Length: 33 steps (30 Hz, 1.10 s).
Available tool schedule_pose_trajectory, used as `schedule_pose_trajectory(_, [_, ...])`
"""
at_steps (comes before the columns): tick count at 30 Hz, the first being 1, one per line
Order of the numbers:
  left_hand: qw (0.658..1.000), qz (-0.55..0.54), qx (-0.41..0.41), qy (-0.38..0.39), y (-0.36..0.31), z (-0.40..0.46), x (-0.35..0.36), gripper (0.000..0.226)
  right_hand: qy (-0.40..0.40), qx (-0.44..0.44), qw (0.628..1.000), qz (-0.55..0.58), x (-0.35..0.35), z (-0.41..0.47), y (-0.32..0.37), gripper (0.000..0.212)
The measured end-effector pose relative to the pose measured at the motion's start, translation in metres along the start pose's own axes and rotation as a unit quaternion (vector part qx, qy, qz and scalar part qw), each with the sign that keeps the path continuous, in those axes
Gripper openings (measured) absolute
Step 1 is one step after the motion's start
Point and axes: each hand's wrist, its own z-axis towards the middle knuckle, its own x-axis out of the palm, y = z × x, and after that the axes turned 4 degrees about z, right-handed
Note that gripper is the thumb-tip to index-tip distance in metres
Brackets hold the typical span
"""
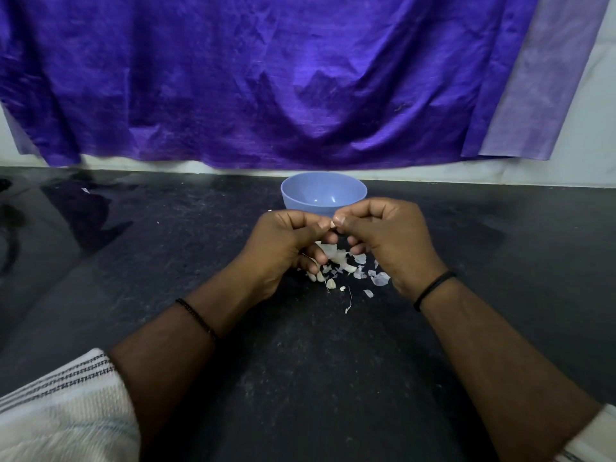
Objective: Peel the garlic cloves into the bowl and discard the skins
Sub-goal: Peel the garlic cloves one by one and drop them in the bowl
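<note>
Left hand and right hand meet above the counter, both with fingers curled. Thumb and forefinger of each hand pinch the same small clove from opposite sides. This two-sided hold probably lets one hand steady the clove while the other hand's thumbnail lifts the skin. The lower fingers of the left hand appear to curl round further pale garlic pieces, though what they hold is partly hidden.

The hands work directly over the skins, so loosened flakes fall onto one heap and can be gathered for discarding later. The heap lies on the counter just below and between the hands; a few thin strands trail toward the viewer. Some rounder pale pieces in the heap look like unpeeled cloves, but this cannot be confirmed.

The pinched clove shows only as a small cream tip with a pinkish edge between the thumbs; how much skin remains on it cannot be told.

Just beyond the hands stands the bowl, blue and upright. Its position close behind the hands keeps the drop of a finished clove short. The visible interior shows no cloves; its near part is hidden by the hands.

Behind the bowl hangs a purple cloth.
</note>
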Motion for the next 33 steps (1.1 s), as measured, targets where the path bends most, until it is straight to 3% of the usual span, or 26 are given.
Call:
schedule_pose_trajectory(7, [0.998, 0.017, 0.046, -0.047, -0.0011, -0.0004, 0.0009, 0.007, 0.017, 0.038, 0.997, 0.059, 0.0024, -0.0009, 0.0042, 0.009])
schedule_pose_trajectory(18, [0.994, 0.042, 0.074, -0.069, -0.0036, -0.0026, 0.0000, 0.010, 0.027, 0.012, 0.997, 0.064, 0.0015, -0.0018, 0.0046, 0.009])
schedule_pose_trajectory(23, [0.984, 0.082, 0.098, -0.121, -0.0042, -0.0034, -0.0004, 0.003, 0.022, -0.005, 0.999, 0.049, 0.0028, -0.0016, 0.0032, 0.008])
schedule_pose_trajectory(30, [0.964, 0.203, 0.112, -0.131, -0.0021, -0.0026, 0.0027, 0.008, 0.002, -0.029, 1.000, -0.007, 0.0030, -0.0012, -0.0014, 0.008])
schedule_pose_trajectory(33, [0.964, 0.202, 0.106, -0.138, -0.0012, -0.0016, 0.0006, 0.009, 0.003, -0.042, 0.999, -0.012, 0.0052, -0.0021, -0.0024, 0.009])
